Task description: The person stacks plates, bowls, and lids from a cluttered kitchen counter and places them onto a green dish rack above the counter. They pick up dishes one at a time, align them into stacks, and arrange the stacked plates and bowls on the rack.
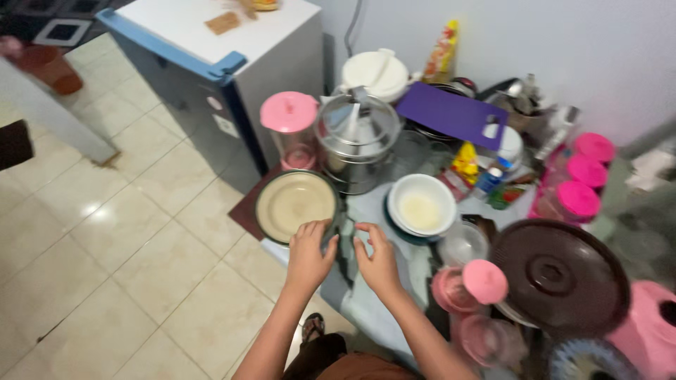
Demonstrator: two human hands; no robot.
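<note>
— Two hands are what I see from up here; the left hand has its fingers curled over the near rim of a round cream plate with a dark edge; I cannot tell whether it truly grips the rim or only rests there.

— And the other one?

— My right hand hangs loosely open, fingers bent, over the pale blue cloth just right of the plate; it has hold of nothing that I can make out.

— Count the rest for me.

— One plate, lying flat at the left front corner of the low table; one white bowl on a teal dish just right of it; one steel pot with a glass lid behind the plate; one pink-lidded blender jug beside that pot; three pink-lidded jars at the far right; one purple cutting board at the back; one dark brown round lid near the front right.
</note>
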